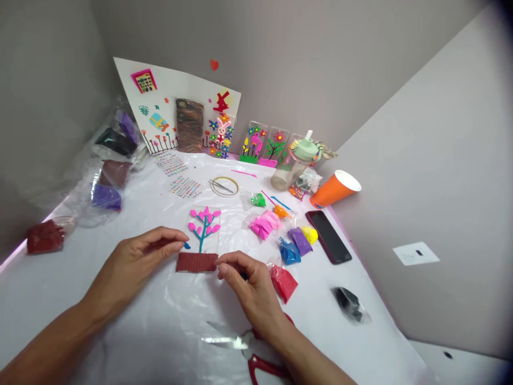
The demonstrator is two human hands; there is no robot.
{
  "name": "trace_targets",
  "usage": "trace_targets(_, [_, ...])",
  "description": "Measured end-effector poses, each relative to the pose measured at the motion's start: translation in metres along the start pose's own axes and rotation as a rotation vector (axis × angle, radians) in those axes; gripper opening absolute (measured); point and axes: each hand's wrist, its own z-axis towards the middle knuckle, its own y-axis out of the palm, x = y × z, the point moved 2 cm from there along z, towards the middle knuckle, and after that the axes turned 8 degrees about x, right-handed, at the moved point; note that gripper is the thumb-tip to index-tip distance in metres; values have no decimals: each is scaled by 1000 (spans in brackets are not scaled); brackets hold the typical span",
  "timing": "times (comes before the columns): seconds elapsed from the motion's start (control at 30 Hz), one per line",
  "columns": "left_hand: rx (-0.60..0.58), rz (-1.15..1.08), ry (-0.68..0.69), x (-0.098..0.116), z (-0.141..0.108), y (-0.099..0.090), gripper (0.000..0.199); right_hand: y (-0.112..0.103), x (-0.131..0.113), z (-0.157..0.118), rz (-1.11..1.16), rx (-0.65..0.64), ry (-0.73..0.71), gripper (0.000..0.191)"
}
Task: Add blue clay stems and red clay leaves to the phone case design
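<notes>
A clear phone case (214, 243) lies on the table in front of me, decorated with a modelling-clay plant. The plant has a teal stem (202, 239), pink petals or leaves (206, 212) and a ridged brown base (196, 262). My left hand (146, 248) is at the case's left side, thumb and index finger closed on a small piece of blue clay (187, 246). Thumb and index finger of my right hand (248, 286) are closed at the lower right edge of the case; its other fingers curl underneath, partly hidden.
Scissors (262, 363) lie beneath my right forearm. Bagged clay, including a red packet (284, 283) and a pink one (264, 224), sits right of the case. Beyond are a phone (328, 237), an orange cup (334, 190), a bottle (290, 166) and rhinestone sheets (185, 186). Decorated cases (252, 141) lean at the back.
</notes>
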Motion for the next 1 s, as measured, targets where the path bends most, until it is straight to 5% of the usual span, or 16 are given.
trace_targets(0.3, [-134,58,88,-7,14,14,29,4,4,0,17,-28,-8,18])
trace_targets(1.0, [-53,97,64,-4,15,16,33,4,4,1,7,-55,-7,21])
